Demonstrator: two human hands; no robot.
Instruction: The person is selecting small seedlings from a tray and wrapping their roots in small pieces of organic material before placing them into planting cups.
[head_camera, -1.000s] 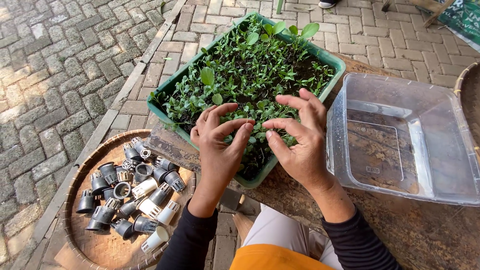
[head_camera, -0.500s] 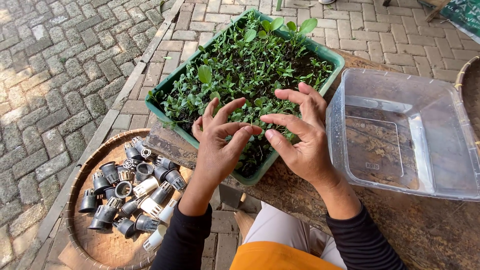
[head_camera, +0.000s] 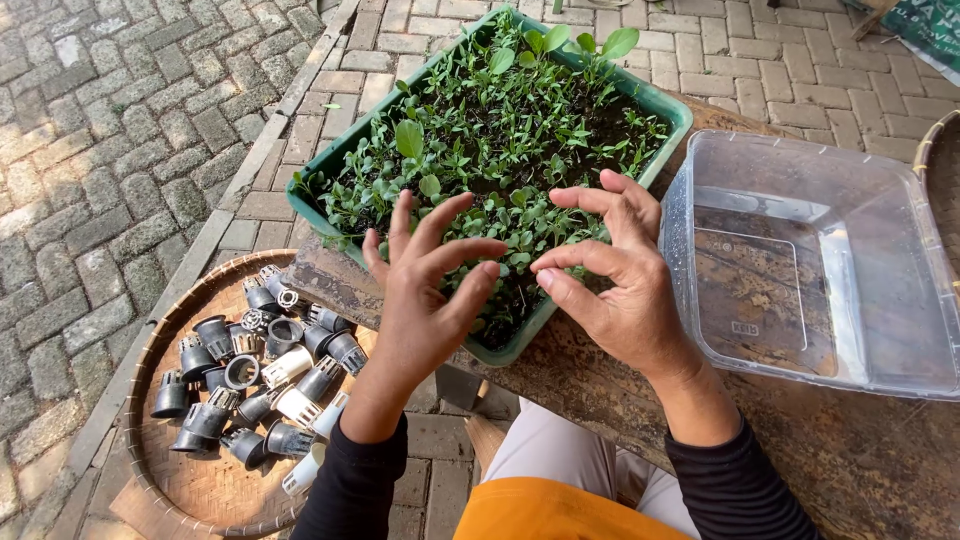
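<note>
Nearest, a round woven bamboo tray (head_camera: 190, 490) on the paving holds small black and white plastic net pots (head_camera: 255, 375), within reach. Left hand (head_camera: 425, 300) and right hand (head_camera: 610, 290) hover open, fingers spread, gripping nothing, over the near corner of the green rectangular plastic seedling tray (head_camera: 330, 170), probably to pick sprouts. The tray's long axis runs diagonally, near-left to far-right. A clear plastic tub (head_camera: 820, 270) sits just beside its right edge.

Seedling tray (head_camera: 660, 105) centre; basket (head_camera: 190, 480) of net pots (head_camera: 260, 370) left; tub (head_camera: 900, 260) right.
</note>
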